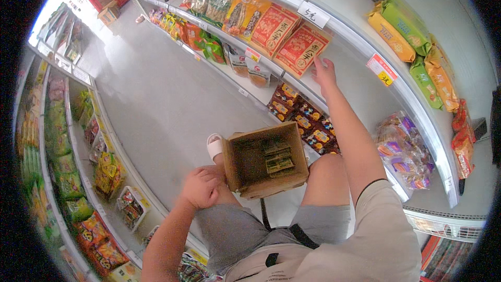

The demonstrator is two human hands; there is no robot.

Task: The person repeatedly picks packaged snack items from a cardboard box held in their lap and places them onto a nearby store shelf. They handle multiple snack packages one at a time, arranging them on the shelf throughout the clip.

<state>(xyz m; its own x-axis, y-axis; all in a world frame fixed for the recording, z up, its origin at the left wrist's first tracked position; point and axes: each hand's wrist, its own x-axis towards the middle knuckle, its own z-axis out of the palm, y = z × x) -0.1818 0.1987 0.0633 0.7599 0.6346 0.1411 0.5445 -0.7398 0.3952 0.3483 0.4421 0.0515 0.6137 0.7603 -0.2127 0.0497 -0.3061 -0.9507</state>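
Observation:
My right hand (324, 74) reaches to the middle shelf with its fingers apart. Its fingertips are at the right edge of a red and cream snack packet (302, 48); whether they touch it I cannot tell. A similar red packet (275, 27) lies just left of that one, followed by an orange packet (245, 14). My left hand (201, 187) rests on my left knee, fingers loosely extended and holding nothing. Between my knees stands an open cardboard box (241, 169). Several small dark green and gold packets (279, 159) lie inside it.
Green and yellow packs (402, 23) stand on the upper right shelf. Brown packets (308, 117) and clear bags of purple-labelled snacks (404, 151) sit lower down. Another stocked shelf (65, 177) runs along my left. The grey aisle floor (146, 83) leads to a distant carton (108, 13).

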